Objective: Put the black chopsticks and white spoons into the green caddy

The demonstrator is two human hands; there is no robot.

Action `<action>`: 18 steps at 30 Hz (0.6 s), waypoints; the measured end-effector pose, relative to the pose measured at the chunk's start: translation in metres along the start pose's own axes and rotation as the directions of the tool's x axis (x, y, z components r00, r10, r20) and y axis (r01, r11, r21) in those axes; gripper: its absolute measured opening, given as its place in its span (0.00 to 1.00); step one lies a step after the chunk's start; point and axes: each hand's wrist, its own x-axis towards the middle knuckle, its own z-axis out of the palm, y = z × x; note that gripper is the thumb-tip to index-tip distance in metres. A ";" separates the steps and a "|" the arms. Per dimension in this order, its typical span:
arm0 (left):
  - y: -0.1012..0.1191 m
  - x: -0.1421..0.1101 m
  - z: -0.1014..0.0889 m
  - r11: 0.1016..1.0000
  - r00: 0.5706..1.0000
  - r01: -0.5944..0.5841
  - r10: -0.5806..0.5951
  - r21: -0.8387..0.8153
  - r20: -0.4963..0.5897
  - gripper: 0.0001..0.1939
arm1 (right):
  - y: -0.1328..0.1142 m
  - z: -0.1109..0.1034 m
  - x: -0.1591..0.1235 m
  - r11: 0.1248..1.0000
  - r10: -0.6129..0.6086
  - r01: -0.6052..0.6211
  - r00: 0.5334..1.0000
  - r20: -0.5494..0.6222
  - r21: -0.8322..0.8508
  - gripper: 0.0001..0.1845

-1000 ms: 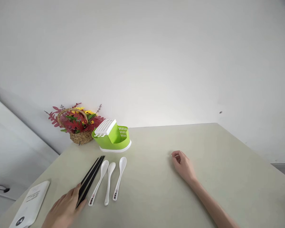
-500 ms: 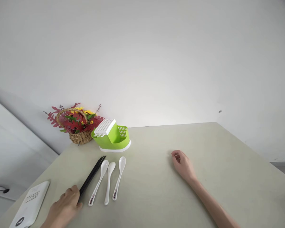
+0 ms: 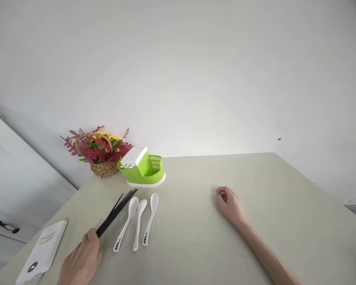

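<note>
My left hand (image 3: 84,253) is closed round the lower ends of several black chopsticks (image 3: 114,215), which fan out slightly toward the back. Three white spoons (image 3: 139,221) lie side by side just right of them, bowls facing the wall; printed marks show on two handles. Beyond the spoons stands a green and white utensil holder (image 3: 144,170) with a slotted white top and an open basket on its right. My right hand (image 3: 230,206) rests on the table to the right, its fingers curled in loosely around nothing.
A wicker basket of red and yellow flowers (image 3: 103,166) stands behind the holder at the left. A white packet with black print (image 3: 43,251) lies at the left table edge. A white cabinet (image 3: 23,178) adjoins the table's left side; the wall (image 3: 195,79) is behind.
The chopsticks have spread apart a little in my left hand and their tips sit slightly higher in view. The whole view has shifted slightly. My right hand stays resting in place.
</note>
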 end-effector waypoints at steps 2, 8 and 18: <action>0.003 -0.016 -0.003 1.000 0.998 0.006 -0.007 -0.024 -0.061 0.21 | 0.000 0.000 0.000 1.000 0.002 -0.002 1.000 -0.001 -0.003 0.10; 0.056 -0.062 -0.003 0.957 0.983 -0.177 0.160 -0.228 -0.091 0.21 | 0.003 0.001 -0.001 1.000 -0.007 0.007 1.000 -0.001 0.005 0.10; 0.180 -0.067 0.035 0.880 0.886 -0.464 0.459 -0.098 -0.074 0.25 | 0.000 0.000 0.003 0.997 -0.036 0.039 0.999 -0.038 0.073 0.10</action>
